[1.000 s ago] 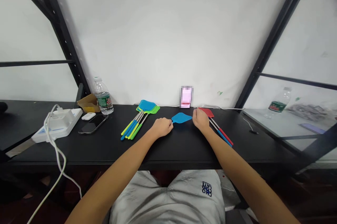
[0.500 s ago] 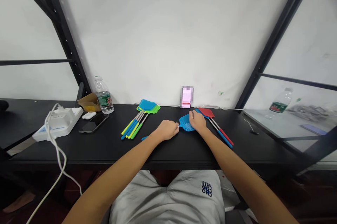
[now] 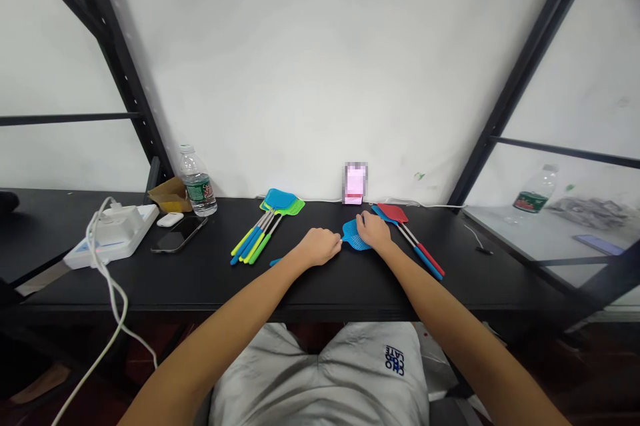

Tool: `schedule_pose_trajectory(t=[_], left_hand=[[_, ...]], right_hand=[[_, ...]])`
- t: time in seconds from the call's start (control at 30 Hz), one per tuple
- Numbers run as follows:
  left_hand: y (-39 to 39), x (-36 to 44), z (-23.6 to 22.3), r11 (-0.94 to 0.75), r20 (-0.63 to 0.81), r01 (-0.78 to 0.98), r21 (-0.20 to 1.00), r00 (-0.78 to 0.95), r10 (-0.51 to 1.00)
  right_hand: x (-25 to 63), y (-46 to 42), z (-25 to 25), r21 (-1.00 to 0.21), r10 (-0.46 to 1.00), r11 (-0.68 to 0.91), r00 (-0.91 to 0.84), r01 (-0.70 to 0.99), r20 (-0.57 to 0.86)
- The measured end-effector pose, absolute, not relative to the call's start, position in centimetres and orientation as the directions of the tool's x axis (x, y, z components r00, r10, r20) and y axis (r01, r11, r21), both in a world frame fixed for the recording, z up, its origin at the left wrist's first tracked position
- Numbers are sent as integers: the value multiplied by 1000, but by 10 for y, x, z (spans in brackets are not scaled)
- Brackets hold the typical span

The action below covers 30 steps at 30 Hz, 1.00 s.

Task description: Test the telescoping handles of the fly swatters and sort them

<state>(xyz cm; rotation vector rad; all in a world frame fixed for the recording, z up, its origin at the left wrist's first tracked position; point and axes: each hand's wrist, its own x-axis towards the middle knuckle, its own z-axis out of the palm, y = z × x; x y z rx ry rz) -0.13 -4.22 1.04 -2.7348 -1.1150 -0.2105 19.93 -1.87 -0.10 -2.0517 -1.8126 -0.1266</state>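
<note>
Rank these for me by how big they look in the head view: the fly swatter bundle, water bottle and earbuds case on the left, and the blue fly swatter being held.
1. Fly swatter bundle
2. Water bottle
3. Earbuds case
Unranked: blue fly swatter; the left hand and right hand hide parts of it.

Left hand (image 3: 321, 247) gripping a blue flyswatter (image 3: 353, 235), right hand (image 3: 375, 231) on its head, black table (image 3: 185, 283) beneath

Plain indoor work corner, whether office or workshop cannot be told
A flat black tabletop (image 3: 350, 289) meets a scuffed white wall (image 3: 320, 79) between black metal rack posts (image 3: 121, 73), bearing a white plastic power strip (image 3: 141, 226).
</note>
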Motion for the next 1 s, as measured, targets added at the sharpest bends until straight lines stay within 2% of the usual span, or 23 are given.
schedule_pose_trajectory(t=[0.27,0.67,1.0], left_hand=[[-42,-1,10,-703,206,702,-117,709,674],[-45,1,13,-685,194,726,-60,681,706],[-43,2,10,-675,190,735,-65,673,715]], right_hand=[[199,-18,-2,-230,931,-78,153,970,332],[200,-18,-1,-245,927,-69,153,967,342],[199,-19,1,-288,909,-118,220,950,354]])
